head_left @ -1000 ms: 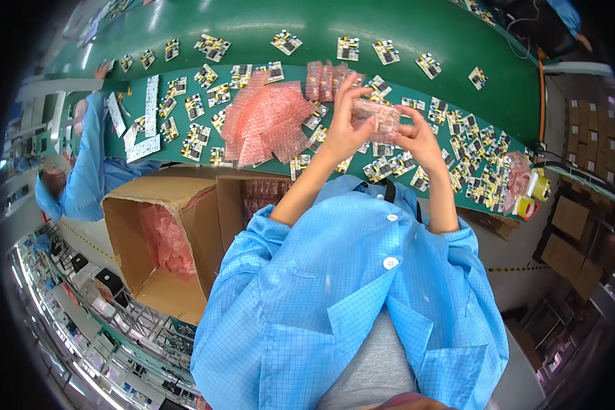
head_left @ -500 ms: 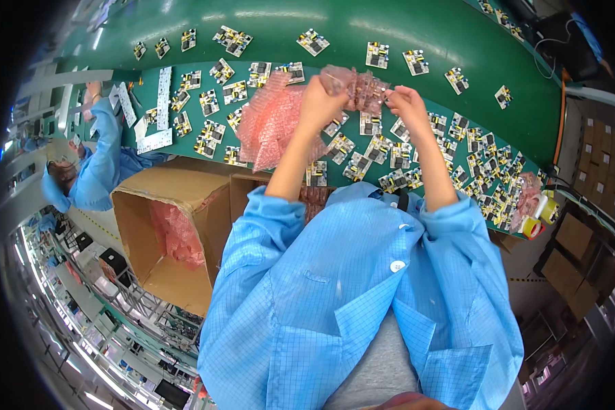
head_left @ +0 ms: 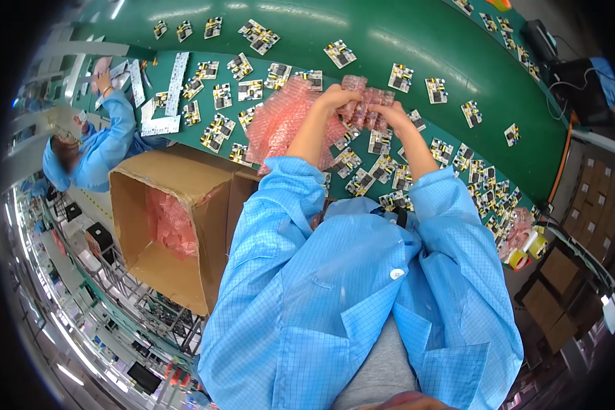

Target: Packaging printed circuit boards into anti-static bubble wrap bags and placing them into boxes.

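Observation:
Both my hands grip a small bundle wrapped in pink bubble wrap (head_left: pixel 370 104) above the green bench. My left hand (head_left: pixel 336 100) is closed on its left end, and my right hand (head_left: pixel 393 116) closes on its right end. What lies inside the wrap is hard to make out. Beneath my left forearm a stack of pink bubble wrap sheets (head_left: pixel 280 128) covers part of the bench. Several small circuit boards (head_left: pixel 346 162) with black and yellow parts lie around and below my hands, some of them hidden by my arms.
An open cardboard box (head_left: pixel 133 198) with pink bubble wrap inside stands at the left below the bench edge. Tape rolls (head_left: pixel 519 258) sit at the bench's right end beside crowded boards. At the far left a co-worker in blue (head_left: pixel 92 157) reaches over white strips (head_left: pixel 177 83).
My hands have come closer together, the right now wrapped onto the bundle instead of pinching its edge. The whole view has shifted slightly. The co-worker's arm has moved a little.

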A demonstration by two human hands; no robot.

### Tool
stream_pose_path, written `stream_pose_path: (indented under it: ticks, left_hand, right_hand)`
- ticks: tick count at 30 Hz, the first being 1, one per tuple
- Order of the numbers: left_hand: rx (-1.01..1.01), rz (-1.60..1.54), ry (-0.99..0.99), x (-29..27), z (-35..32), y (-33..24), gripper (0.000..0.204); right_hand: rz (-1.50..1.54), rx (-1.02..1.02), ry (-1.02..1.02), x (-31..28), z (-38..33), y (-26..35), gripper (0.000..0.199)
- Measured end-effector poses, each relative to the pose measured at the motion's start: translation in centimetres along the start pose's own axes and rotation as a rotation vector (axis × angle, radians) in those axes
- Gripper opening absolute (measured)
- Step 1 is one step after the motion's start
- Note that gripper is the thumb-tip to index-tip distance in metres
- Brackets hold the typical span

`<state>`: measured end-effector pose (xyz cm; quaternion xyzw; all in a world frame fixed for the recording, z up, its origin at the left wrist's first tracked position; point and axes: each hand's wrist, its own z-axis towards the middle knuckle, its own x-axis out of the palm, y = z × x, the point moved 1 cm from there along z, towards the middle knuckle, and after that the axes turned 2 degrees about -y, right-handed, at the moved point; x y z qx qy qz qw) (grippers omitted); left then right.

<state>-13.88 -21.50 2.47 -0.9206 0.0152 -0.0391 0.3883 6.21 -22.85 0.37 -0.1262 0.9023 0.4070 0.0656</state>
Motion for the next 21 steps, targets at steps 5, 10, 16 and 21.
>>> stream_pose_path:
  ticks: [5,10,16,21]
  left_hand:
    - [-0.026,-0.216,0.114,-1.1,-2.2,-0.2,0.020]
    - [0.091,-0.504,0.278,3.0,-11.5,-1.4,0.029]
    - [0.208,-0.750,0.442,5.2,-25.4,4.7,0.044]
    - [0.224,-0.447,0.273,5.1,-33.0,13.6,0.071]
  right_hand:
    - [0.312,-0.132,0.223,-0.4,-3.5,2.1,0.046]
    - [0.521,-0.172,0.258,-5.2,-12.1,4.6,0.041]
    - [0.638,-0.102,0.384,-6.5,-24.4,-0.1,0.049]
    - [0.537,-0.087,0.517,-3.8,-31.9,-6.8,0.065]
